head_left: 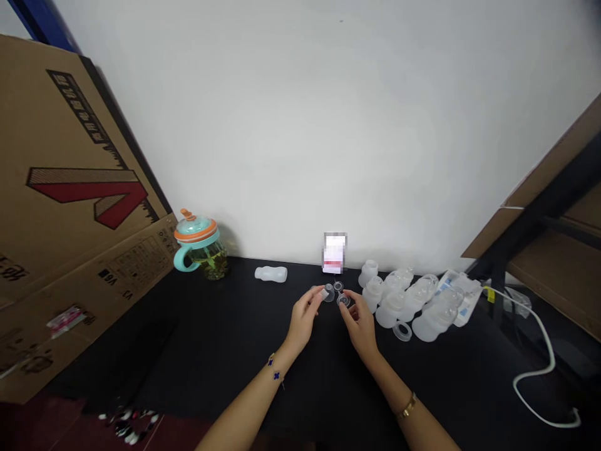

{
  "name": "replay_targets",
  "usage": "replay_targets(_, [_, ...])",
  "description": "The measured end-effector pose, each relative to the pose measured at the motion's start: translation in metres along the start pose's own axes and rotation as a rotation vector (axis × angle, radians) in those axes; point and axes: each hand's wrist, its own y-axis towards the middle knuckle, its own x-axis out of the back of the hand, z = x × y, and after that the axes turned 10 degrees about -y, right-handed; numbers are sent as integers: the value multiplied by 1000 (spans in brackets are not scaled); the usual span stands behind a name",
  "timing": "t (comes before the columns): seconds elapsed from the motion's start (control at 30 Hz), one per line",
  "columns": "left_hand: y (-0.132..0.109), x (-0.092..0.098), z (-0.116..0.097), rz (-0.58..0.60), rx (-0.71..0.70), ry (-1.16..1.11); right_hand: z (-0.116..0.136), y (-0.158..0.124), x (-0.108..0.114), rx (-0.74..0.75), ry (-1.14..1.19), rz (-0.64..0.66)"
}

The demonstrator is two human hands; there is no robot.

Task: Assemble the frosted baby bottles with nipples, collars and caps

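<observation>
You appear to be at the sorting or picking-up step with the small clear parts, near the table's (220, 338) back edge, a little right of its middle. The next move seems to call for a light fingertip pinch and a steady lift, since such thin parts could slip or knock each other.

Your left hand (305, 316) is narrow, fingertips drawn together at the side of the teat (329, 293); whether they grip it, you cannot tell from here. Your right hand (360, 319) is narrow too, thumb and finger about the near ring (344, 300); whether it is pinched or only touched is also unclear. The small ring (339, 286) lies between and just beyond them, apart from your fingers.

Behind these, the phone (334, 254) stands upright at the back edge. Toward the back right corner stand the bottles (390, 310), with a loose ring (402, 331) on their near side. One bottle (271, 274) lies on its side along the back edge, left of your hands.
</observation>
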Motion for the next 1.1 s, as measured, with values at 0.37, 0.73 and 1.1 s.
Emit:
replay_targets(0.37, [10, 3, 1, 73, 399, -743, 3, -2, 1, 15, 21, -41])
replay_targets(0.73, [14, 7, -3, 32, 536, -844, 1, -5, 4, 105, 69, -86])
replay_targets(1.1, [12, 7, -7, 48, 609, -1033, 1, -6, 3, 166, 93, -116])
